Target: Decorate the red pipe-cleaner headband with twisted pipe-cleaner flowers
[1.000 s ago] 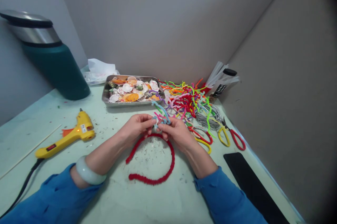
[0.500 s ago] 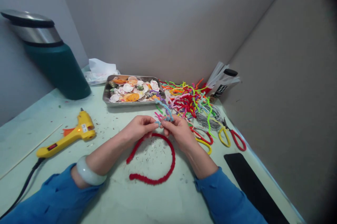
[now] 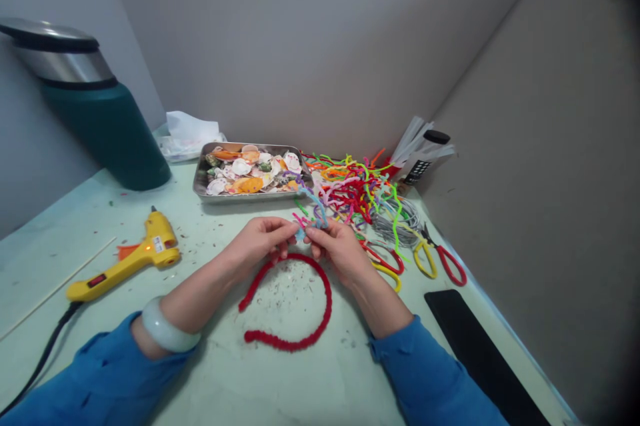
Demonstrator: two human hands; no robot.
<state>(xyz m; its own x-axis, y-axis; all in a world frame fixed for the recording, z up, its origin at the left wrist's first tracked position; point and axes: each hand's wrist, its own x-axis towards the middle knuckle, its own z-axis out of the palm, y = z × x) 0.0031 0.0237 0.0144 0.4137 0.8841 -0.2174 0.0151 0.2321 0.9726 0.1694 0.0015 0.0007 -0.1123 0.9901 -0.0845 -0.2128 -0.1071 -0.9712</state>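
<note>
Between my fingertips is a light blue pipe cleaner (image 3: 318, 205), bent and twisted, with one length sticking up toward the pile behind. My left hand (image 3: 265, 237) pinches its left end between thumb and forefinger. My right hand (image 3: 336, 243) grips the coiled part from the other side. Below both hands a red fuzzy headband (image 3: 327, 306) lies on the table as an open ring, its gap toward the left. The fingers of my left hand hang over its upper edge; I cannot tell if they touch it.
A metal tray (image 3: 250, 198) of seashells stands behind my hands, beside a heap of colored pipe cleaners (image 3: 355, 193). Scissors (image 3: 450, 265) lie right, near a black strip (image 3: 475, 346). At left are a yellow glue gun (image 3: 130, 259), a thin stick (image 3: 60, 286) and a green bottle (image 3: 110, 133).
My left fingers have shifted slightly on the light blue pipe cleaner, and more of it shows between the hands. The headband has stayed put.
</note>
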